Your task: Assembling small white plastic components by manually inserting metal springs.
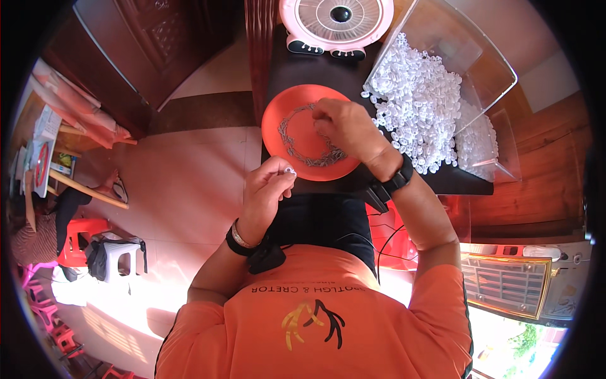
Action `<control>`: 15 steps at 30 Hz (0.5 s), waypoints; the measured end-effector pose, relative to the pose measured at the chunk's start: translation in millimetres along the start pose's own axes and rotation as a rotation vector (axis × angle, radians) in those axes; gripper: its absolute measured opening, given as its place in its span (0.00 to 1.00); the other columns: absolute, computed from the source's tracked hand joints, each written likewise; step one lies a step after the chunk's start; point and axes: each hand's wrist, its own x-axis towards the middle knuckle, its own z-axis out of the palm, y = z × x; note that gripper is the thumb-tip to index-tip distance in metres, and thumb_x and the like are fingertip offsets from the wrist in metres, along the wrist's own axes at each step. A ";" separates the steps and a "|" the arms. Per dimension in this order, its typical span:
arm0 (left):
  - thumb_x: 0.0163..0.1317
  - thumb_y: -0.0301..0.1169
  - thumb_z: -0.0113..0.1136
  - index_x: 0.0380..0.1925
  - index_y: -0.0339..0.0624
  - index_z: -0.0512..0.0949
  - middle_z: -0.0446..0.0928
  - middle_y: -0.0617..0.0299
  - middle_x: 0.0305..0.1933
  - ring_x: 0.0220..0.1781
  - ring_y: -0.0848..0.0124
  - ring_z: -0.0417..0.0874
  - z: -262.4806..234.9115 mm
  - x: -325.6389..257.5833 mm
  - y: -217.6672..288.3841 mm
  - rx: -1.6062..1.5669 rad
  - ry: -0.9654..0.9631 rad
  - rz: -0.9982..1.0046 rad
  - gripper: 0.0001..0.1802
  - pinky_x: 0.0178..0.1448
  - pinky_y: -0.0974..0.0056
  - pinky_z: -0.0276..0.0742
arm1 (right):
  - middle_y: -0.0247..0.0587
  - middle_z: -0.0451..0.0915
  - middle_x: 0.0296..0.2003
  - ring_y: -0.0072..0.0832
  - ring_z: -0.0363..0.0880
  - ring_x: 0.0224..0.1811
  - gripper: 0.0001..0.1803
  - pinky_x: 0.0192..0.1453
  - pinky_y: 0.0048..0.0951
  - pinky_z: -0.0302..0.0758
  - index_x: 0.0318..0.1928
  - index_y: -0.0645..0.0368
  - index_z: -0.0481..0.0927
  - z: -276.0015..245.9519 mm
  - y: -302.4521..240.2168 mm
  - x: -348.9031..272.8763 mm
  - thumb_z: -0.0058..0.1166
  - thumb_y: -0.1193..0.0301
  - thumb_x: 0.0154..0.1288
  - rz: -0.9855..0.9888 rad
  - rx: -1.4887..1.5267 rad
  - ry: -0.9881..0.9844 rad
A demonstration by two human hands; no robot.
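Note:
My left hand (268,186), closed in a pinch, holds a small clear plastic piece (290,170) just off the near left edge of a round orange-red plate (273,114). Small thin grey pieces (325,156) lie in a ring on that plate, thickest along its near side. Over the plate's right part, my right hand (347,126) has its thumb and fingers pressed together. Whatever they pinch is hidden. A large heap of small clear plastic pieces (416,95), like the one in my left hand, lies to the right of this hand.
A clear open-sided box (505,88) surrounds the heap on the dark table (287,69). Beyond the plate stands a pink fan (341,31). At the left are a person's leg (110,186), a white stool (120,256) with a black bag, and red stools (63,338).

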 end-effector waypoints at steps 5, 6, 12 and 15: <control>0.64 0.32 0.53 0.28 0.38 0.73 0.67 0.70 0.20 0.22 0.83 0.66 14.1 -7.0 6.3 0.092 -0.077 0.029 0.09 0.27 0.75 0.61 | 0.34 0.79 0.30 0.18 0.77 0.34 0.07 0.40 0.21 0.73 0.41 0.63 0.77 -14.7 -18.2 -19.2 0.55 0.76 0.62 0.421 0.545 0.021; 0.66 0.34 0.53 0.29 0.38 0.73 0.66 0.70 0.19 0.22 0.83 0.65 16.6 -7.5 6.1 0.066 -0.102 0.046 0.10 0.27 0.75 0.60 | 0.31 0.79 0.33 0.16 0.76 0.36 0.07 0.41 0.19 0.72 0.42 0.63 0.76 -14.1 -22.2 -25.6 0.54 0.76 0.64 0.479 0.734 0.042; 0.66 0.34 0.52 0.32 0.38 0.72 0.68 0.69 0.20 0.22 0.82 0.66 32.1 -4.4 -0.4 0.025 -0.088 0.098 0.10 0.27 0.75 0.60 | 0.29 0.78 0.35 0.16 0.75 0.37 0.07 0.42 0.18 0.73 0.43 0.60 0.76 4.2 -52.9 -49.6 0.55 0.79 0.65 0.525 1.282 0.240; 0.67 0.34 0.52 0.32 0.39 0.72 0.70 0.68 0.21 0.22 0.82 0.67 36.9 -4.8 -2.3 0.033 -0.091 0.112 0.10 0.27 0.75 0.60 | 0.31 0.79 0.33 0.18 0.77 0.34 0.07 0.40 0.19 0.76 0.42 0.60 0.75 6.6 -59.1 -52.5 0.56 0.79 0.64 0.567 1.411 0.262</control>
